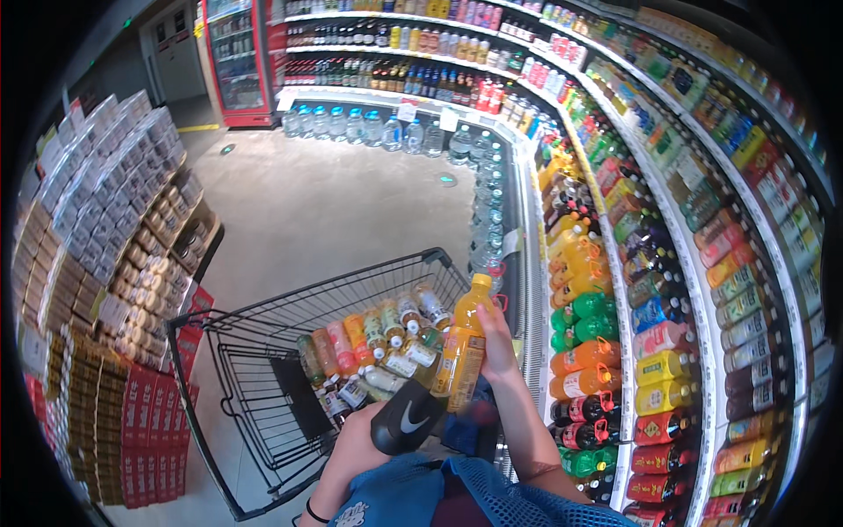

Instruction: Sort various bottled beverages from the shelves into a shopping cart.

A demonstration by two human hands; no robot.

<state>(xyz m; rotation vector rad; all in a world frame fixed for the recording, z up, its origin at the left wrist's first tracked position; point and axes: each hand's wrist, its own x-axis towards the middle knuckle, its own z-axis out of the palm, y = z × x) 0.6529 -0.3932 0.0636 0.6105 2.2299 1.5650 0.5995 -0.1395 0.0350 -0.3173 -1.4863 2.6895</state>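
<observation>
My right hand (pixel 499 344) is closed around a bottle of orange drink (pixel 464 329) with a yellow cap. The bottle stands nearly upright, leaning a little to the right at its top, above the right end of the cart. Next to its lower part is a black handheld device (pixel 408 418) with a pale curved mark, shaped like a barcode scanner. My left hand (pixel 358 439) grips this device, its fingers mostly hidden behind it. Under both hands, a black wire shopping cart (pixel 255 373) carries rows of drink bottles (pixel 362 338) in several colours, lying tilted.
Long curved shelves (pixel 702 290) full of bottles run along the right and back. Large water bottles (pixel 356 125) line the floor before them. Stacked cans and cartons (pixel 145 290) stand left of the cart. A red-framed glass-door fridge (pixel 237 66) is at the far left. Pale floor (pixel 325 193) lies beyond the cart.
</observation>
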